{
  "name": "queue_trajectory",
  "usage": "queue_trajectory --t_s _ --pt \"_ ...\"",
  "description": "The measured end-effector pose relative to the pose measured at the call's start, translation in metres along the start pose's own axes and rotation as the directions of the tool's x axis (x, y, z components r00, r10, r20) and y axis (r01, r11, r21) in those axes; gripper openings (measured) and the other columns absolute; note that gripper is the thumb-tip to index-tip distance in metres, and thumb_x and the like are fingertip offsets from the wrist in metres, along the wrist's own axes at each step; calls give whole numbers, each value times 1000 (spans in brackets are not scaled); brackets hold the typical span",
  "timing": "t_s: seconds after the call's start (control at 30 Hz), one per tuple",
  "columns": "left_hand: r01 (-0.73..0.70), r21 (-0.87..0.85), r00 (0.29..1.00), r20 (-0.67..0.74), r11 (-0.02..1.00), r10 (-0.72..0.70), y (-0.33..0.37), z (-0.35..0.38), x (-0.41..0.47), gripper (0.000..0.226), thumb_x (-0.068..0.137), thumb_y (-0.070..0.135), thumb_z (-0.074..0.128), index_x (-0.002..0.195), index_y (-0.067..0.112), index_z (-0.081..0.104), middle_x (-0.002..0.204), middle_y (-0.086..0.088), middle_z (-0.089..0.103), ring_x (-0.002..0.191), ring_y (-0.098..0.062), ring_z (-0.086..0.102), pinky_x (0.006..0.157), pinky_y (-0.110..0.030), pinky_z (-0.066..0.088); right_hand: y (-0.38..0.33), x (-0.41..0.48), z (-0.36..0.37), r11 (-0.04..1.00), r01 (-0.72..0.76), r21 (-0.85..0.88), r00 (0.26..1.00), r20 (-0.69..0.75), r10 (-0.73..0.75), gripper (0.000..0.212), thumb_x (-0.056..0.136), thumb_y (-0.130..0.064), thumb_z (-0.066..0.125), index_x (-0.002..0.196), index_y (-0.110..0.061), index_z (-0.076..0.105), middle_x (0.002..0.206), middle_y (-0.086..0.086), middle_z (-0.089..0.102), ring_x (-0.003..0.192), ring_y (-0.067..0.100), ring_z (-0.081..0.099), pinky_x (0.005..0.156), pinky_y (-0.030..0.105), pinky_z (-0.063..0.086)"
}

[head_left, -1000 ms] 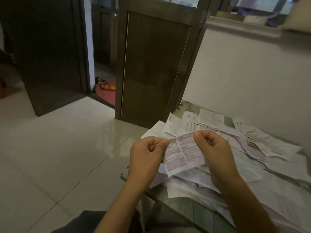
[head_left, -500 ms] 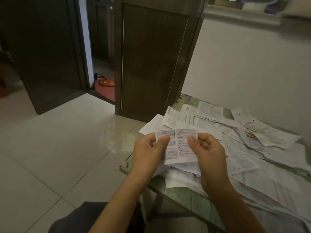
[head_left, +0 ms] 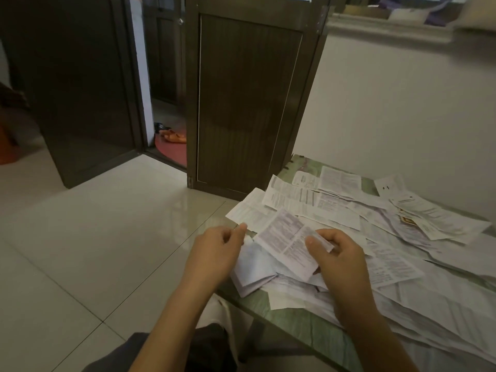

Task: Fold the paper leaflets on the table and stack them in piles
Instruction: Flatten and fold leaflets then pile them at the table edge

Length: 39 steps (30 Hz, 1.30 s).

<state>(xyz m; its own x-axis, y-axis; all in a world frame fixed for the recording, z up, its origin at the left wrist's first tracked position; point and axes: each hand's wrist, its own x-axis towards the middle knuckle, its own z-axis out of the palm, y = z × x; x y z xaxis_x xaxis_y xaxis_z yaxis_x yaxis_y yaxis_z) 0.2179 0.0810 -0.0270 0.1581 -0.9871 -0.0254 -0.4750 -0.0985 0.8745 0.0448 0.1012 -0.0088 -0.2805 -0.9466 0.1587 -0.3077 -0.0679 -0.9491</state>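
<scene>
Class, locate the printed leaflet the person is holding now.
Head view, centre-right: the leaflet is pinched by the right hand, just right of a folded pile near the table edge.

Single head-worn wide view, looking forward-down, near table [head_left: 295,322]; dim, far edge seemingly cropped

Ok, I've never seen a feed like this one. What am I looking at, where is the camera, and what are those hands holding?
No machine here: a person works bare-handed, and the one camera sits on their head, looking forward and down. The green table is strewn with loose printed leaflets. The right hand pinches a folded leaflet above them. The left hand is curled beside it; whether it holds anything I cannot tell. Folded white papers lie by the table's near edge.
</scene>
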Motion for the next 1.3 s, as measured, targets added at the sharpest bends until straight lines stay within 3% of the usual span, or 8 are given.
queue_trajectory --t_s 0.17,0.37,0.5,0.63,0.8,1.07,1.2,1.3 --pt "65 240 993 84 969 -87 -15 7 6 32 97 33 46 83 13 66 82 -4 65 72 -17 61 74 -31 53 -2 -9 26 992 -123 32 990 69 120 15 90 -8 58 98 -19 52 91 -7 57 77 7 60 50 14 51" --pt "297 -55 944 165 953 -285 -12 -9 11 42 102 35 29 87 13 62 87 -6 67 78 -19 65 75 -29 53 15 -28 61 780 84 -620 979 197 51 23 93 -28 53 114 -26 45 108 -7 58 92 9 57 80 22 48" --pt "172 68 976 122 983 -180 -14 -3 5 16 92 25 57 103 18 48 97 -2 61 80 -16 63 63 -22 53 17 -28 64 669 168 -724 974 229 3 36 96 -37 46 129 -24 40 123 -5 49 106 10 52 81 19 41" --pt "73 259 983 142 963 -113 -14 2 3 40 83 11 67 116 17 45 110 -5 58 92 -18 61 68 -21 50 15 -28 65 580 184 -793 974 229 4 42 96 -44 43 132 -22 37 128 0 39 108 11 49 82 20 41" --pt "71 259 978 172 963 -118 -12 3 3 59 84 13 67 134 18 37 122 -8 53 103 -22 60 78 -26 51 15 -17 63 684 109 -721 973 220 76 29 90 -35 58 115 -22 52 112 -3 55 101 13 55 79 23 44" --pt "-68 352 991 135 933 21 -2 -5 -3 53 77 40 72 123 25 49 126 4 37 123 -17 31 99 -28 33 7 -18 45 874 143 -465 954 301 4 12 92 -25 56 82 -24 49 78 -10 54 72 2 54 59 13 43" --pt "-143 -83 965 209 986 158 11 -17 -7 5 84 28 65 87 26 62 100 8 62 98 -14 60 78 -19 49 -10 -14 26 924 107 -368 941 338 26 15 85 -27 66 76 -23 55 75 -9 60 66 2 61 46 8 43" --pt "-160 -164 965 180 973 189 12 -13 -10 10 88 23 60 79 26 62 85 2 66 76 -12 65 68 -20 55 -12 -12 21 946 83 -314 939 342 31 13 84 -27 67 76 -21 58 74 -7 63 66 5 64 48 10 44"
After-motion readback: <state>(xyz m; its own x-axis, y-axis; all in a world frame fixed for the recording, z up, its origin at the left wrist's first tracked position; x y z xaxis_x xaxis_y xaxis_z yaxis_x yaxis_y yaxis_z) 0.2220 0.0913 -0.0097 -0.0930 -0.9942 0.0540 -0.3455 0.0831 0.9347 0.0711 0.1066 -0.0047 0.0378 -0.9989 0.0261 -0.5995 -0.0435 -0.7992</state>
